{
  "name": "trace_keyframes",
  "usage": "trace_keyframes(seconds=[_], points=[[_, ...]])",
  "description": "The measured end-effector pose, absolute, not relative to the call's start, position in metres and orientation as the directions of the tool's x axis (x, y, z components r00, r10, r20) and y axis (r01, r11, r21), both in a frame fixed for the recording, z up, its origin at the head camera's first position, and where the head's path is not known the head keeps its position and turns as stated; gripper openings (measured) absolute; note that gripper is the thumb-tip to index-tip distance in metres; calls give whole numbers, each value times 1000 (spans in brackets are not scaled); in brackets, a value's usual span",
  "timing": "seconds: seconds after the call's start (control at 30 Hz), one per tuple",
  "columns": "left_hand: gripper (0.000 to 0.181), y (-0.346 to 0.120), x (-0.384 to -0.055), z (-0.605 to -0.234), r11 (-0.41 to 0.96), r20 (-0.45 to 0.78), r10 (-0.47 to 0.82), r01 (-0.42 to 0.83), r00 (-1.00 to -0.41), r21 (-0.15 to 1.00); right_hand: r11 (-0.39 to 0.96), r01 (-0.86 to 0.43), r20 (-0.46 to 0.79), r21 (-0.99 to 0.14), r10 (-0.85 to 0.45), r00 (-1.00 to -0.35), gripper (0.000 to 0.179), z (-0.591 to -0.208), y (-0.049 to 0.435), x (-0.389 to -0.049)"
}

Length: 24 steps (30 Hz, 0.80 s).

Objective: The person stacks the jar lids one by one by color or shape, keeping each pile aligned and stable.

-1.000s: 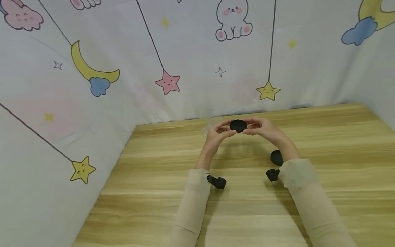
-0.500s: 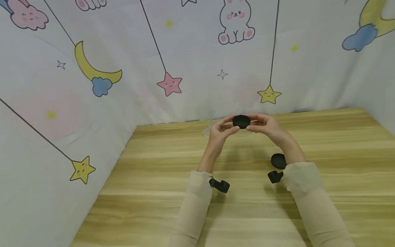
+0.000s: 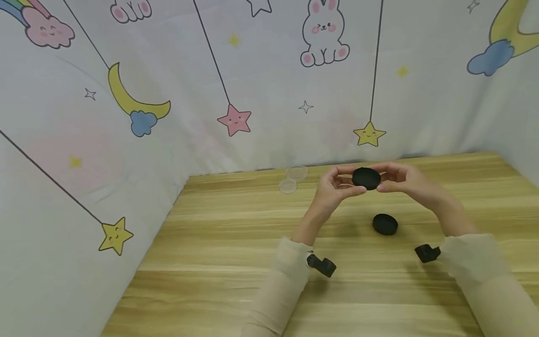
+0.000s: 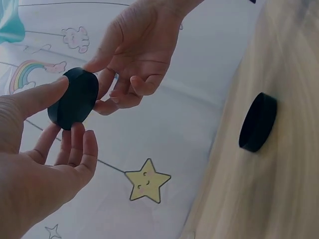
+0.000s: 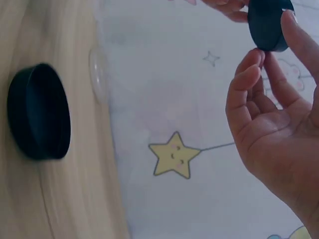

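Note:
Above the table, both hands hold one black shallow round cap (image 3: 366, 179) between them. My left hand (image 3: 332, 191) pinches its left edge, thumb in front and fingers behind. On the opposite edge, my right hand (image 3: 407, 181) pinches it the same way. In the left wrist view the cap (image 4: 75, 99) shows a smooth flat face and a short side wall. A second black shallow round cap (image 3: 385, 224) lies on the table below the hands, hollow side up with its raised rim showing; it also appears in the right wrist view as a hollow cap (image 5: 40, 112).
Two clear round discs (image 3: 288, 186) lie at the back of the wooden table (image 3: 219, 243), left of the hands. A white cloth (image 3: 269, 84) with cartoon prints hangs behind and at the left. Small black wrist devices (image 3: 322, 265) stick out from both sleeves.
Both hands have shifted right in the head view, carrying the black cap along. The clear discs and the second cap, partly covered before, now show whole.

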<state>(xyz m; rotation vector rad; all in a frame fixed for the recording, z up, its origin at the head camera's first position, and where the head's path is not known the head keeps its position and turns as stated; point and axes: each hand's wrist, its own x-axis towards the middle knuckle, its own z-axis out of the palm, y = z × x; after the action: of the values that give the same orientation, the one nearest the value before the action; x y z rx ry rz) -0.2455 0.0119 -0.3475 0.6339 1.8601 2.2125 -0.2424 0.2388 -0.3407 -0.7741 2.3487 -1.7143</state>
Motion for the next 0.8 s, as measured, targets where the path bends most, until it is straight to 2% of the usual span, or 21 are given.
trace_keyframes(seconds=[0.23, 0.4, 0.8], points=[[45, 44, -235, -363, -157, 140, 421, 80, -896, 984, 283, -359, 174, -889, -517, -838, 45, -350, 276, -231], [51, 58, -231, -373, -116, 114, 416, 72, -902, 991, 292, -381, 162, -877, -567, -807, 45, -359, 291, -230], [51, 73, -219, -398, 118, 82, 372, 135, -924, 984, 381, -287, 0, -879, -601, -799, 45, -382, 305, -231]])
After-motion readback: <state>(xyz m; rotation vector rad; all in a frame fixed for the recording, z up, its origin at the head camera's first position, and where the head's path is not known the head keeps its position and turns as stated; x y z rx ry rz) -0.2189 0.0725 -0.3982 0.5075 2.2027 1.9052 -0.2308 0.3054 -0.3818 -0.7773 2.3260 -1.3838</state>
